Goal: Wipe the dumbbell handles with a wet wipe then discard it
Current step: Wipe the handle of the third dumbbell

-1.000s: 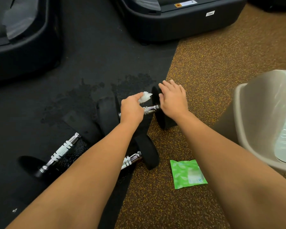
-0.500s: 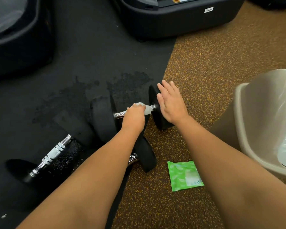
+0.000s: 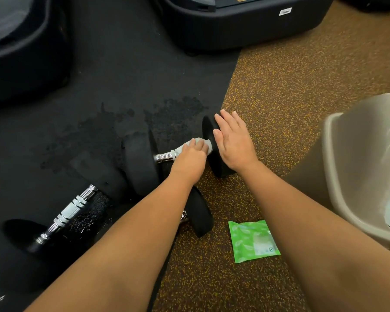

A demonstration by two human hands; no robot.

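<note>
Furthest left on the black mat (image 3: 122, 75) lies a second dumbbell (image 3: 70, 210), its bright bar slanting from low left to upper right, with neither hand on it. Next comes the dumbbell (image 3: 140, 167) we are working on, whose handle (image 3: 163, 156) runs nearly level across our view, the right end a little farther from us, straddling the edge where the mat meets the speckled brown floor (image 3: 279, 97). Our left hand (image 3: 189, 159) is curled round the wet wipe (image 3: 200, 143) and clamps it on the right part of that handle, close against the right plate (image 3: 218, 163); only the left stretch of chrome shows bare. Our right hand (image 3: 233, 143) lies flat, fingers straight, on the outer side of that plate, so the two hands sit just beside each other with the plate between them. We judge the coming stroke must travel along the bar's long axis, leftward toward the other plate, and the left hand is placed for it while the right steadies against rolling. Further right lie the green pack of wipes (image 3: 253, 240) and then the bin (image 3: 358, 143), nearer our right arm, where the wipe belongs afterwards
</note>
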